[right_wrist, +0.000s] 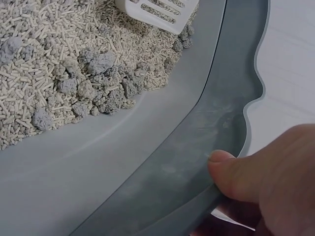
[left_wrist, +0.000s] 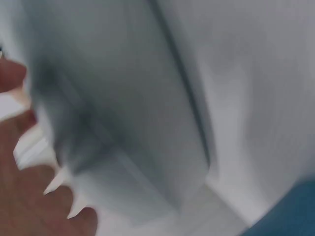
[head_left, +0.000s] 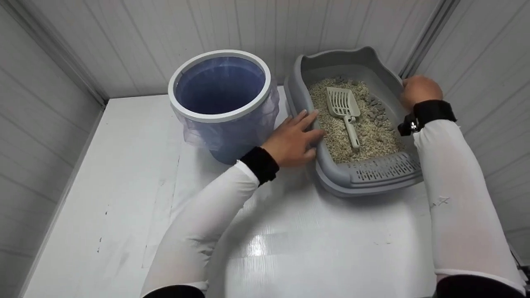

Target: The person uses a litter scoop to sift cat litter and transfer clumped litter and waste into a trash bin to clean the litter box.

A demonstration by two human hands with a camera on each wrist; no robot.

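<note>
Head view: grey litter tray (head_left: 360,176) at the table's (head_left: 290,248) far right corner, left hand (head_left: 292,140) with straight fingers pressed on its left rim, right hand (head_left: 418,90) curled over its right rim, scoop (head_left: 345,109) lying on the litter (head_left: 372,132), bin (head_left: 221,103) just left; left wrist view: blurred, fingers (left_wrist: 29,196) against the tray wall; right wrist view: thumb (right_wrist: 241,174) pinching the rim, grey clumps (right_wrist: 98,78) among the pellets.

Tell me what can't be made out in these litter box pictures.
- Left wrist view: motion blur smears everything; only fingers and a grey wall are readable.
- Head view: the right hand hides its own fingers on the litter box rim.
- Right wrist view: the top edge cuts off the scoop.
- Head view: the bin bottom is too dark.
</note>
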